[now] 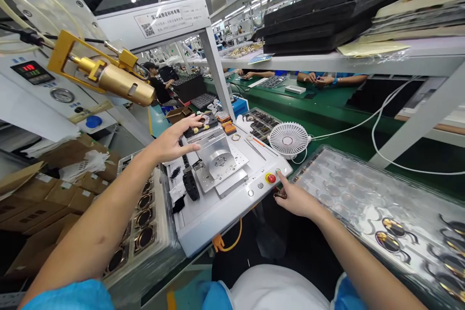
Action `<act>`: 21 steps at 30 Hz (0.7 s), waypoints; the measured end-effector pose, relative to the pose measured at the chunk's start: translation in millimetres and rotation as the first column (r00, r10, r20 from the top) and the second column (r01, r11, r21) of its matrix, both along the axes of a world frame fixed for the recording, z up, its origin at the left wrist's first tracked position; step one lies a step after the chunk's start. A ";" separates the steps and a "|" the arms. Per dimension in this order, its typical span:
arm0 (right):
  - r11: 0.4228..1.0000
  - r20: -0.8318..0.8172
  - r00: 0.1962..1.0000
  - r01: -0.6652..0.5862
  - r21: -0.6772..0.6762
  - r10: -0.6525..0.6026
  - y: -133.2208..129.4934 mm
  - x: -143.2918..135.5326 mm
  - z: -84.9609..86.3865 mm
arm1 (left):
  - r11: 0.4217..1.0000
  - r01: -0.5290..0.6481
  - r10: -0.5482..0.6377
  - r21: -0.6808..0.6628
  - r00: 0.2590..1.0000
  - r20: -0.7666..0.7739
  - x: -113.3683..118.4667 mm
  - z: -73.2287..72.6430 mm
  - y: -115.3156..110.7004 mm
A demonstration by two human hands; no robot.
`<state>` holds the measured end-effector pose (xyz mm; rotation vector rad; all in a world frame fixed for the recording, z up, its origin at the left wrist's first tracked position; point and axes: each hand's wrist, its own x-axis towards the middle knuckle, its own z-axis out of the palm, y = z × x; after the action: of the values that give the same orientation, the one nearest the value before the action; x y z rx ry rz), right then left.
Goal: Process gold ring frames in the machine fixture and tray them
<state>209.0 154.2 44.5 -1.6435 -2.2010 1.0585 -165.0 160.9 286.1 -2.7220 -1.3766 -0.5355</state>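
Observation:
My left hand (178, 139) is open at the left side of a metal fixture (218, 155) on the white machine bed. Its thumb and fingers are spread, and I cannot tell whether they touch the fixture. My right hand (296, 199) is at the front panel, index finger stretched to a green button (278, 171) and the other fingers curled, with nothing visible in them. Beside that finger sits a red button (270, 178). A brass-coloured cylinder (125, 85) hangs from the machine at the upper left. Tweezers (256, 149) lie on the bed.
A white fan (288, 139) stands behind the panel. On the right a clear tray (348, 174) holds several sunglasses (392, 237). Stacked trays of lenses (143, 218) stand at left. Black foam sheets (319, 14) lie on the shelf. Co-workers' hands (319, 78) are across the bench.

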 end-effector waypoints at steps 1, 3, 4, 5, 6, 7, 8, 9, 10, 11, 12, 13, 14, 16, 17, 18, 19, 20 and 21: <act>1.000 0.019 1.000 -0.014 0.006 0.014 -2.2 -1.6 -3.2 | 1.000 -0.011 0.011 0.007 1.000 -0.017 0.8 3.2 -4.4; 0.999 0.033 0.999 -0.031 0.028 0.030 -6.3 -2.8 -8.5 | 0.997 -0.037 0.040 0.067 0.998 -0.047 5.1 9.3 -21.9; 0.999 0.039 0.999 -0.033 0.037 0.031 -7.8 -2.7 -10.3 | 0.993 -0.048 0.054 0.104 0.997 -0.053 9.0 11.5 -35.1; 0.999 0.043 0.999 -0.034 0.040 0.033 -8.5 -2.6 -11.7 | 0.989 -0.063 0.071 0.134 0.996 -0.055 13.9 12.4 -50.7; 0.999 0.041 0.999 -0.035 0.037 0.034 -8.4 -2.5 -12.6 | 0.984 -0.048 0.057 0.169 0.997 -0.052 19.6 11.7 -68.0; 0.999 0.035 0.999 -0.033 0.035 0.031 -7.5 -2.6 -13.1 | 0.983 -0.046 0.056 0.175 0.997 -0.053 25.7 8.8 -85.7; 0.999 0.029 0.999 -0.024 0.036 0.023 -5.9 -2.9 -13.0 | 0.988 -0.027 0.036 0.152 0.998 -0.056 32.0 3.0 -102.8; 0.999 0.025 1.000 -0.012 0.042 0.011 -3.9 -3.3 -12.5 | 0.994 -0.005 0.011 0.111 0.998 -0.056 38.3 -5.9 -118.1; 0.999 0.021 1.000 0.002 0.050 -0.003 -1.7 -3.5 -11.4 | 0.999 0.026 -0.025 0.047 0.999 -0.034 44.7 -18.4 -130.8; 0.998 0.019 1.000 0.016 0.057 -0.017 0.1 -3.2 -10.0 | 0.999 0.052 -0.052 -0.011 0.999 0.010 51.4 -34.6 -140.2; 0.998 0.016 0.999 0.031 0.064 -0.032 1.1 -2.4 -8.3 | 0.993 0.067 -0.061 -0.098 0.997 0.056 58.6 -54.3 -146.2; 0.997 0.004 0.999 0.042 0.066 -0.042 0.8 -0.8 -6.5 | 0.982 0.065 -0.043 -0.177 0.991 0.125 66.7 -77.1 -148.9; 0.997 -0.027 0.998 0.049 0.058 -0.048 -1.0 1.5 -5.2 | 0.966 0.051 0.006 -0.253 0.976 0.218 76.1 -102.5 -148.8; 0.999 -0.179 0.983 0.049 0.001 -0.048 -10.4 7.2 -4.9 | 0.880 0.002 0.194 -0.476 0.911 0.363 99.3 -156.9 -142.8; 0.999 -0.294 0.955 0.034 -0.038 -0.043 -17.8 9.9 -6.6 | 0.830 0.019 0.289 -0.558 0.841 0.457 112.8 -183.8 -138.5; 0.997 -0.420 0.907 0.010 -0.073 -0.040 -26.7 12.1 -9.6 | 0.786 0.090 0.361 -0.612 0.736 0.573 127.2 -209.0 -134.1; 0.995 -0.535 0.844 -0.012 -0.094 -0.040 -36.7 13.5 -13.8 | 0.740 0.194 0.427 -0.644 0.604 0.673 141.8 -231.5 -130.2; 0.995 -0.624 0.780 -0.024 -0.098 -0.043 -47.2 14.1 -18.9 | 0.712 0.312 0.461 -0.629 0.468 0.754 156.0 -250.8 -127.0; 0.996 -0.683 0.729 -0.022 -0.088 -0.044 -57.5 13.9 -24.7 | 0.686 0.428 0.469 -0.588 0.358 0.807 169.3 -266.3 -124.7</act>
<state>222.9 96.7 19.9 -1.0219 -1.6508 1.4805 4.2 36.3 19.7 -2.9059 -2.2316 -2.4022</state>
